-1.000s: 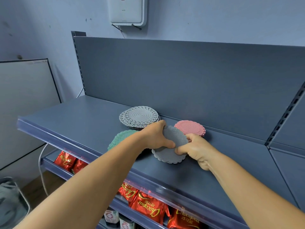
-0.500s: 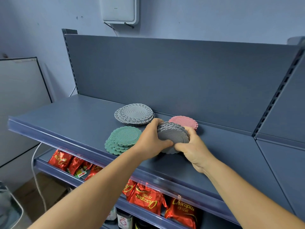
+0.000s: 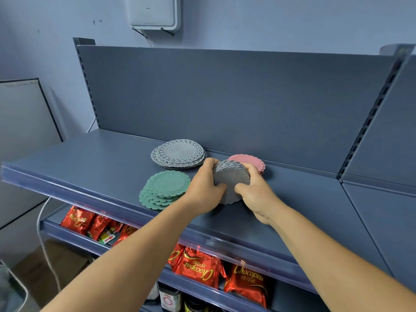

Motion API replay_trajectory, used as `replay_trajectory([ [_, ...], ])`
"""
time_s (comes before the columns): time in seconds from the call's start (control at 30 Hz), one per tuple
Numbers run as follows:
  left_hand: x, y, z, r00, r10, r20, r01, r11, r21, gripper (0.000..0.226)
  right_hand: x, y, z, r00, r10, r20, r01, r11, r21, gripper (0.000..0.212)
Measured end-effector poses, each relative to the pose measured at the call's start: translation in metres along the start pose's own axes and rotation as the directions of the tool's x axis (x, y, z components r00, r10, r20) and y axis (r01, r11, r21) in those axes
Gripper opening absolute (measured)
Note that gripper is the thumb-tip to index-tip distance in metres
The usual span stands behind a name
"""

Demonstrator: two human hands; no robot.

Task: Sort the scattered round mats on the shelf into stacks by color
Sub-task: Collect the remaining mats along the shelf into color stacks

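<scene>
Both hands, left [image 3: 203, 188] and right [image 3: 254, 191], grip the stack of dark grey scalloped round mats [image 3: 231, 179], squaring it. Next: set it down on the shelf [image 3: 101, 161], apart from other colours.

- The wall [image 3: 270, 21] is pale blue.
- A white box [image 3: 155, 11] hangs high on it.
- A dark grey back panel [image 3: 225, 97] stands behind the shelf [image 3: 90, 163].
- A white board [image 3: 22, 122] leans at the left.
- Red snack bags [image 3: 198, 266] sit on the lower shelf [image 3: 245, 301].
</scene>
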State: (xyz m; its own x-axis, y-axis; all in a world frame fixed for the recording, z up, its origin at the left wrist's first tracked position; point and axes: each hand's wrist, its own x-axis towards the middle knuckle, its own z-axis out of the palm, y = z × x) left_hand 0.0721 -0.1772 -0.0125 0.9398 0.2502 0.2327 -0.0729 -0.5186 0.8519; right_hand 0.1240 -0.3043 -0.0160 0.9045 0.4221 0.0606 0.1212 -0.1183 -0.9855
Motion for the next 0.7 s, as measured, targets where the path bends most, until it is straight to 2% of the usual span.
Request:
replay_trajectory([
  [0.1,-0.003,0.005,0.007,0.998,0.039,-0.041,-0.041,0.999,-0.034,0.037,-0.004,-0.002,-0.009,0.996,-0.042,-0.078,0.042,0.999,-0.002,0.056],
  [0.17,-0.006,0.008,0.014,0.999,0.044,-0.01,-0.045,0.999,-0.023,0.04,-0.009,-0.001,-0.015,0.993,-0.037,-0.111,0.033,0.999,-0.038,0.056],
  [0.4,-0.006,0.014,0.027,0.991,0.031,0.132,-0.033,0.999,0.015,0.044,-0.026,0.005,-0.029,0.997,0.064,-0.045,-0.072,0.975,-0.21,0.06],
  [0.6,-0.011,0.03,0.038,0.992,0.106,0.072,-0.103,0.994,-0.04,0.043,-0.041,0.004,-0.046,0.98,-0.005,-0.198,-0.027,0.988,-0.154,0.049],
  [0.7,-0.015,0.047,0.054,0.984,0.139,0.11,-0.129,0.987,-0.093,0.042,-0.053,0.002,-0.066,0.966,-0.028,-0.256,0.003,0.995,-0.098,0.047],
])
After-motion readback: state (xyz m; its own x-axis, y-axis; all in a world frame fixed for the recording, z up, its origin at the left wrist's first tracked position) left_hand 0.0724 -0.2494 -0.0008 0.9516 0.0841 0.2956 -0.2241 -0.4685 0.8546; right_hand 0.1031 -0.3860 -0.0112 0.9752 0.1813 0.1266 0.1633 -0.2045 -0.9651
